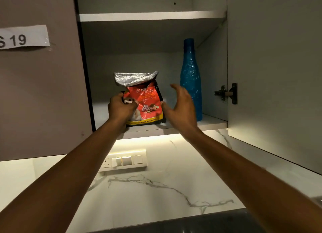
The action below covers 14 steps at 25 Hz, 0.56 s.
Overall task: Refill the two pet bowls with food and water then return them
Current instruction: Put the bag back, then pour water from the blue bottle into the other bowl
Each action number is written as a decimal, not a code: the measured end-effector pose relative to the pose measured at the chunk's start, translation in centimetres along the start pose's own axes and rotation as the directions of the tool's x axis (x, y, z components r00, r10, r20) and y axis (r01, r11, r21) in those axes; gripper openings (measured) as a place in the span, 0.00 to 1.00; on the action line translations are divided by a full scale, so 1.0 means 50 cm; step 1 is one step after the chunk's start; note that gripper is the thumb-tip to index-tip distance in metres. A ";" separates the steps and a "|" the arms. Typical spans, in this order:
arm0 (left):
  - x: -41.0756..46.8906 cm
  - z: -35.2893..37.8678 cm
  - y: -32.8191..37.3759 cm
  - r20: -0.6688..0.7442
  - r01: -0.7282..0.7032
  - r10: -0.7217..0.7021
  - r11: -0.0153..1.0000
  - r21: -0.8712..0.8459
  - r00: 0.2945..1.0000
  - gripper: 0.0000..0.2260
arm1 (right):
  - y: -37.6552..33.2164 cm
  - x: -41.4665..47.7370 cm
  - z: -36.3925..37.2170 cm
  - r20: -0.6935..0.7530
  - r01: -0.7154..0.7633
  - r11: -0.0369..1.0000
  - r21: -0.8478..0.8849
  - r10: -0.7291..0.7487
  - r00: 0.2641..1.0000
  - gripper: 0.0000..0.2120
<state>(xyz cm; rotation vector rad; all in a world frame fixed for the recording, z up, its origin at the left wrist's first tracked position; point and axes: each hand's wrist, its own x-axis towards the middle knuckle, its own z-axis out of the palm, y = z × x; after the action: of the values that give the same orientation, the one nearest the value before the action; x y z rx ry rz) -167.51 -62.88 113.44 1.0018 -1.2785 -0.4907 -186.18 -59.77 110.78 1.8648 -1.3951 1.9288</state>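
A red puppy food bag [147, 104] with a folded silver top stands on the lower shelf [211, 123] of an open wall cabinet. My left hand [121, 108] grips the bag's left side. Just right of the bag, my right hand [179, 105] is spread open, its thumb close to the bag's right edge, holding nothing. A tall blue textured water bottle [190, 76] stands upright on the same shelf, behind and right of my right hand. No pet bowls are in view.
The cabinet's open door [275, 76] hangs at the right with a hinge [226, 93]. A closed door [40, 84] with a paper label is at the left. An upper shelf [151, 16] is above. Below are a marble backsplash, a switch panel [123, 160] and a dark counter edge [191, 222].
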 end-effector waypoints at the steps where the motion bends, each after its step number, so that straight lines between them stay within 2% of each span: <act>1: -0.002 -0.002 -0.002 0.021 0.028 -0.028 1.000 -0.012 0.999 0.16 | 0.009 0.000 -0.021 -0.120 0.023 0.999 -0.036 -0.027 0.992 0.36; 2: -0.008 -0.004 -0.001 0.045 0.054 -0.053 0.998 -0.026 0.998 0.18 | 0.028 0.010 -0.036 -0.213 0.016 0.998 -0.060 -0.029 0.977 0.39; 4: -0.020 -0.013 -0.003 0.087 0.057 -0.053 0.997 -0.043 0.995 0.20 | 0.068 0.044 -0.059 -0.246 -0.147 0.989 -0.024 0.137 0.960 0.45; 6: -0.040 -0.025 -0.002 0.099 0.049 -0.040 0.995 -0.089 0.994 0.21 | 0.083 0.069 -0.075 -0.108 -0.313 0.948 0.056 0.317 0.942 0.49; 7: -0.054 -0.030 0.003 0.090 0.049 -0.039 0.992 -0.116 0.995 0.21 | 0.087 0.070 -0.076 -0.027 -0.345 0.936 0.066 0.348 0.937 0.49; 9: -0.088 -0.034 0.016 0.048 0.026 -0.019 0.989 -0.148 0.999 0.23 | 0.102 0.075 -0.075 0.061 -0.369 0.927 0.071 0.365 0.929 0.45; 11: -0.122 -0.040 0.039 0.008 -0.042 0.043 0.987 -0.154 0.999 0.22 | 0.091 0.091 -0.080 0.043 -0.382 0.920 0.089 0.379 0.924 0.42; 14: -0.164 -0.046 0.076 0.102 -0.101 0.118 0.982 -0.158 0.988 0.19 | 0.075 0.071 -0.110 0.006 -0.305 0.946 0.112 0.306 0.952 0.42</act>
<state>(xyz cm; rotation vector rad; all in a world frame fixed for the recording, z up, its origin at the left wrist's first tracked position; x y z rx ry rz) -168.34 -53.68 112.12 0.7807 -1.3657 -0.5567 -193.44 -60.05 112.81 1.7639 -1.6928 2.1961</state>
